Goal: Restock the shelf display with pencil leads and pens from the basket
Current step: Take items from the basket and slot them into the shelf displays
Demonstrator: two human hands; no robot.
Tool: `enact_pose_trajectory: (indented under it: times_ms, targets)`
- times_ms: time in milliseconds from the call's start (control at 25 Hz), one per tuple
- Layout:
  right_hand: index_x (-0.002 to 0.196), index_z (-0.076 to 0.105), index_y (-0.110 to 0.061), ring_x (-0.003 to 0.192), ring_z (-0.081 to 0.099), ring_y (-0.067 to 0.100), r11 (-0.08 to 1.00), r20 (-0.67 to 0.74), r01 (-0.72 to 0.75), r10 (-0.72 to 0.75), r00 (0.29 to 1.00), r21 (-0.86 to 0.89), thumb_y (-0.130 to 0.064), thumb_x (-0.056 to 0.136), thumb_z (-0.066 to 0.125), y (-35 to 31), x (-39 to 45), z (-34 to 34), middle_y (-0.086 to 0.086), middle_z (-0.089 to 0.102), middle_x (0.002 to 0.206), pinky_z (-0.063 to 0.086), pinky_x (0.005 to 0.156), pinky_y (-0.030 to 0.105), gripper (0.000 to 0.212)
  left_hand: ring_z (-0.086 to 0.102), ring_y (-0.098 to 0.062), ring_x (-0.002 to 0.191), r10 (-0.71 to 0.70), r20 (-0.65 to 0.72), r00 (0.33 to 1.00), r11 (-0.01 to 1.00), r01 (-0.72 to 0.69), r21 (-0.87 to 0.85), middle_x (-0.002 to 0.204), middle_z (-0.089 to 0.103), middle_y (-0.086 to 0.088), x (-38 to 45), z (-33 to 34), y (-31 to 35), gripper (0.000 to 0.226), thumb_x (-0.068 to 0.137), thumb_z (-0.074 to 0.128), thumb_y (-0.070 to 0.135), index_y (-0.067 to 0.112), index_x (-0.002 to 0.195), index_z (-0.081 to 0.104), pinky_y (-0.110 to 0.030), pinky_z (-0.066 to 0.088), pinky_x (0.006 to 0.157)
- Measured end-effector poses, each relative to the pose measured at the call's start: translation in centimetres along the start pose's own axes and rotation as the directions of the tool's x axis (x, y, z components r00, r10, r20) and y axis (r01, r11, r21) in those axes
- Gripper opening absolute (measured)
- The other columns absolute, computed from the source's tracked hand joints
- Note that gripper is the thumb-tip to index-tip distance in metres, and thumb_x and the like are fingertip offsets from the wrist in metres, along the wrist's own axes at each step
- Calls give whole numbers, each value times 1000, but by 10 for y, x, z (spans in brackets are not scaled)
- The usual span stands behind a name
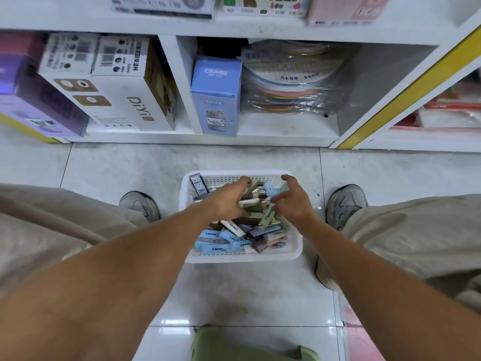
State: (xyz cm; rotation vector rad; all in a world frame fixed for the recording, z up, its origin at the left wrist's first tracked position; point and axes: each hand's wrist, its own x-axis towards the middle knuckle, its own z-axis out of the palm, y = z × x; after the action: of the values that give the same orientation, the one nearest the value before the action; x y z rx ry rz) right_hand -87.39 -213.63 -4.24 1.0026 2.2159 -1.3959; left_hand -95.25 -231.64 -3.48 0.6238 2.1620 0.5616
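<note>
White basket (240, 256) is heaped with packs (229, 234); both hands reach in, left hand (229, 201) gripping several, right hand (292, 201) curled over more. Restocking looks barely begun.

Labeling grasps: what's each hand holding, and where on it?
Left hand grips a bunch of small packs from above, around their middles. Right hand: fingers curled among the packs in the basket; hold unclear.

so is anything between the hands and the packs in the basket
Nothing visible. Both the left hand and the right hand are already down among the small packs heaped in the white basket on the floor, fingers curled onto the top ones.
</note>
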Motion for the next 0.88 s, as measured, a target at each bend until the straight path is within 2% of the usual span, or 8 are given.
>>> enact_pose_trajectory:
  times_ms: [160, 240, 320, 400, 480, 600, 680, 880]
  targets:
    - [120, 65, -15, 83, 70, 29, 985, 92, 58, -43, 995, -163, 3, 86, 55, -18, -11, -14, 14, 69, 108, 61, 78, 41, 40, 62, -21, 103, 4, 33, 999, 977, 3, -213, 128, 59, -5, -20, -16, 10, 77, 80, 77, 13, 20, 145, 37, -27, 55, 79]
    - [115, 69, -14, 83, 71, 25, 987, 113, 47, -30, 993, -152, 4, 86, 57, -36, -21, -26, 11, 68, 110, 61, 71, 34, 36, 69, -29, 97, -3, 66, 998, 919, 29, -394, 122, 64, -11, -33, -30, 21, 66, 80, 74, 2, 17, 139, 48, -37, 60, 79]
    - [117, 67, -12, 83, 72, 23, 996, 154, -6, -7, 988, 84, 4, 88, 60, -61, -32, -39, 15, 70, 110, 60, 66, 28, 33, 72, -33, 85, 29, 106, 994, 819, 37, -572, 112, 68, -17, -47, -52, 36, 57, 80, 69, -10, 17, 129, 56, -48, 60, 77]
    - [118, 67, -7, 94, 73, 26, 942, 233, -24, -58, 971, 335, 5, 89, 60, -89, -47, -55, 17, 73, 109, 61, 78, 32, 32, 72, -30, 78, 78, 114, 990, 766, 14, -643, 102, 71, -15, -62, -78, 54, 58, 80, 66, -14, 24, 124, 62, -46, 61, 73]
    - [111, 68, -1, 91, 72, 25, 877, 268, 4, -151, 952, 480, 7, 90, 59, -113, -60, -72, 15, 74, 101, 60, 78, 32, 24, 71, -31, 79, 152, 122, 981, 738, -31, -674, 97, 72, -16, -77, -103, 72, 60, 82, 64, -14, 26, 127, 62, -46, 60, 74]
    - [92, 67, -8, 78, 67, 17, 812, 238, 121, -304, 922, 571, 0, 91, 65, -148, -84, -101, 9, 70, 83, 56, 73, 26, 9, 70, -34, 87, 211, 136, 968, 706, -55, -706, 107, 67, -26, -105, -142, 94, 61, 84, 66, -11, 22, 134, 55, -45, 59, 75]
    - [80, 63, -12, 71, 67, 16, 766, 202, 201, -396, 896, 610, 0, 91, 65, -173, -99, -121, 6, 68, 75, 55, 69, 24, 16, 70, -34, 86, 214, 143, 966, 682, -43, -730, 109, 67, -27, -125, -165, 106, 55, 84, 67, -8, 13, 132, 52, -42, 59, 71]
    - [89, 62, -2, 61, 67, 16, 720, -10, 445, -521, 853, 533, 4, 90, 66, -232, -129, -164, 11, 64, 73, 56, 59, 19, 7, 68, -36, 87, 150, 78, 986, 599, -28, -801, 98, 66, -27, -169, -217, 124, 42, 85, 63, -9, -3, 125, 51, -43, 60, 69]
